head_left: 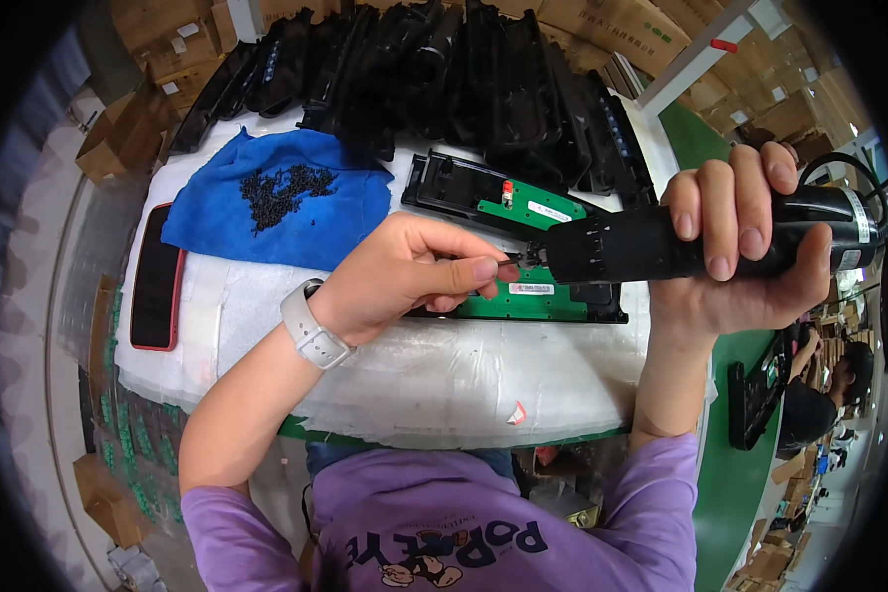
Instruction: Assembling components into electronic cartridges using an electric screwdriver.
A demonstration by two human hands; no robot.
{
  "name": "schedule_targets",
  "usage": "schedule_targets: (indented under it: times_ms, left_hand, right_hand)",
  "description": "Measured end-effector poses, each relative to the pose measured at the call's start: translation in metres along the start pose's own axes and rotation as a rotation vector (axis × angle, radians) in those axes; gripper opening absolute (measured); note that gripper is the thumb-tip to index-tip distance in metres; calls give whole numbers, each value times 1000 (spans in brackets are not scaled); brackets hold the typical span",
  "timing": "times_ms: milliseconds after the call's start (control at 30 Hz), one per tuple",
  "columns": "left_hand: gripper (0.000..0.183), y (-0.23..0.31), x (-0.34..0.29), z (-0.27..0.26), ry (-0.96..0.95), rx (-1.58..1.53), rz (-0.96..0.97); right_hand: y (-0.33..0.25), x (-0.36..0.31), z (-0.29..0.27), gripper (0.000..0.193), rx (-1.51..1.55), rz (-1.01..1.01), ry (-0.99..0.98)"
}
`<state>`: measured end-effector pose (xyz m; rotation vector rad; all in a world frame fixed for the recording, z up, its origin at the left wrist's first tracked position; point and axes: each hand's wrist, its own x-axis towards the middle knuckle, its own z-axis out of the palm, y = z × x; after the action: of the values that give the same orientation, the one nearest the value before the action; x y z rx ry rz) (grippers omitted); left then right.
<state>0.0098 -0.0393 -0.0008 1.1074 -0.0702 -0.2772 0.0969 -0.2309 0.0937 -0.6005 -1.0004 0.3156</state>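
My right hand [745, 227] is wrapped round a black corded electric screwdriver [612, 242], held level with its nose pointing left. At that nose, the thumb and fingers of my left hand [429, 266] pinch the thin metal bit [508, 262]. Whether a screw sits between the fingertips too is hidden. Beneath the tool lie black plastic housings with green circuit boards [582, 301] in them, partly covered by my hands and the screwdriver. One board carries a small red part [507, 187]. Left of them, a pile of small black screws [276, 197] rests on a blue cloth [350, 202].
Many black plastic housings [444, 79] are heaped along the table's far side. A phone in a red case [158, 281] lies at the left edge of the white padded surface [444, 385]. Another person [824, 395] is at the right; cardboard boxes [622, 35] stand behind.
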Motion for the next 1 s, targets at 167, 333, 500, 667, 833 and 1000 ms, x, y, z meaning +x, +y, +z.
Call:
schedule_targets:
  times_ms: [167,333,500,667,833,1000]
  left_hand:
    - [20,-2,1,1,-5,20,2]
    - [21,-6,2,1,23,117,45]
    - [21,-6,1,0,23,67,13]
    - [21,-4,1,8,133,211,93]
    - [21,-9,9,-9,202,-55,120]
    - [19,-12,7,1,254,-24,189]
  right_hand:
    - [-2,0,-2,33,8,5,-3]
    - [-1,-1,-3,32,10,19,-29]
    - [3,0,-3,32,26,16,42]
    - [8,5,-15,31,-36,151,67]
    - [35,-3,-17,28,-407,248,70]
    - [44,-6,-22,27,-494,265,29]
